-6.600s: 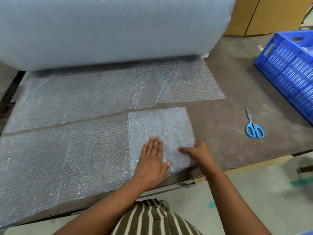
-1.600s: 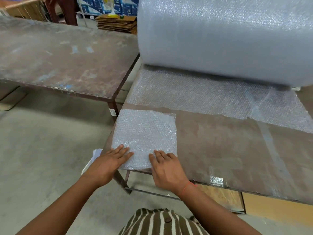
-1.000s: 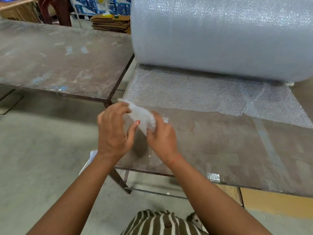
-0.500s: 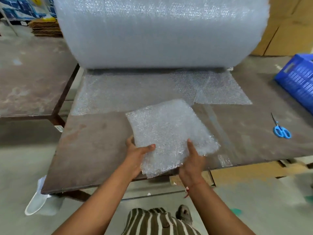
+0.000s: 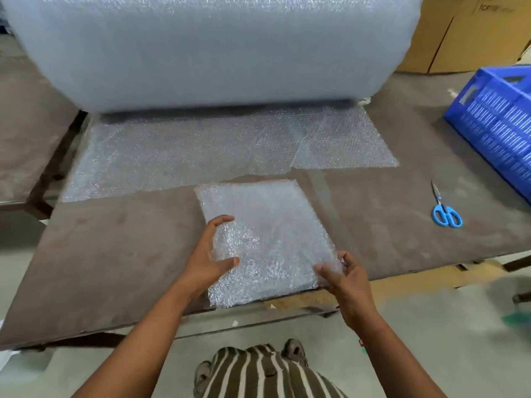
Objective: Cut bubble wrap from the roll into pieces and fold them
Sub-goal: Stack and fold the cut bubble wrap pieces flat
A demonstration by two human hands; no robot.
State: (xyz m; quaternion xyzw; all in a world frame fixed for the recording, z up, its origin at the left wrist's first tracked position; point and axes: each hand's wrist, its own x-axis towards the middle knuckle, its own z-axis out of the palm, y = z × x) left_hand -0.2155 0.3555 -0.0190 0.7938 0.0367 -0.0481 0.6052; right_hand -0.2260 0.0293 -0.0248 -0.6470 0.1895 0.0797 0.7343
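A folded square of bubble wrap (image 5: pixel 267 234) lies near the front edge of the brown table (image 5: pixel 120 254), its near edge slightly over the rim. My left hand (image 5: pixel 211 257) grips its left side, thumb on top. My right hand (image 5: pixel 343 278) pinches its near right corner. Behind it, the big bubble wrap roll (image 5: pixel 212 47) spans the back of the table, with its loose unrolled sheet (image 5: pixel 201 150) spread flat in front. Blue-handled scissors (image 5: pixel 445 211) lie shut on the table to the right, apart from both hands.
A blue plastic crate (image 5: pixel 500 122) stands at the right edge of the table. Cardboard boxes (image 5: pixel 465 33) are stacked behind it. A second brown table (image 5: pixel 26 130) adjoins on the left. Concrete floor lies below the front edge.
The folded piece was lifted off the left end of the table and carried right. It is now lower and flatter near the table's middle front, with both hands still holding it.
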